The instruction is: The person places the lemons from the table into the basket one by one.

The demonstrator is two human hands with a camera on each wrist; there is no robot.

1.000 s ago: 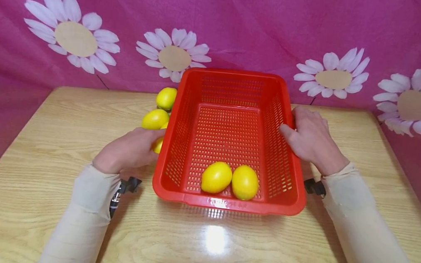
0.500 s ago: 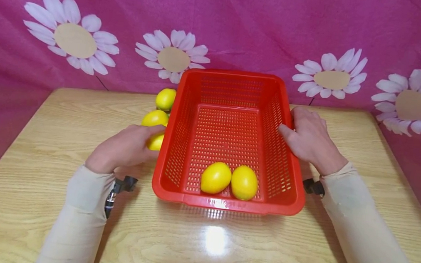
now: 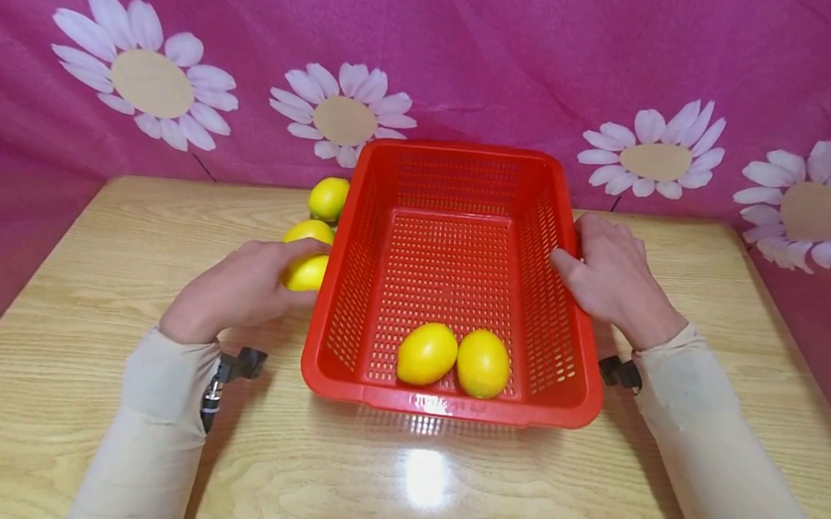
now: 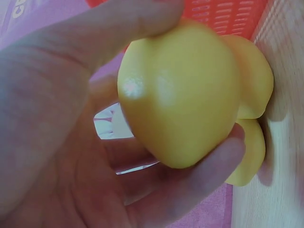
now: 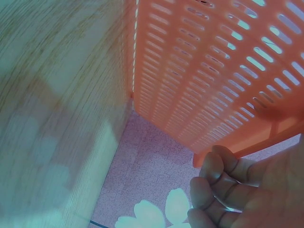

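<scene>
My left hand (image 3: 238, 289) grips a yellow lemon (image 4: 180, 90) between thumb and fingers, just outside the left wall of a red plastic basket (image 3: 374, 394). In the left wrist view, two more lemons stand behind the held one. The head view shows them partly hidden, one lemon (image 3: 307, 230) right behind the left hand and a greener lemon (image 3: 328, 198) farther back. Two lemons (image 3: 427, 354) (image 3: 483, 363) lie side by side at the near end inside the basket. My right hand (image 3: 610, 272) holds the basket's right rim, thumb on top and fingers curled outside below it.
A wooden table (image 3: 127, 251) bears everything. Behind it and at both sides hangs a magenta cloth (image 3: 478, 51) with large white daisies. The basket stands near the table's back edge.
My left hand has shifted slightly left and back, and the lemon in its grip shows more than before. The right hand and the basket stay put.
</scene>
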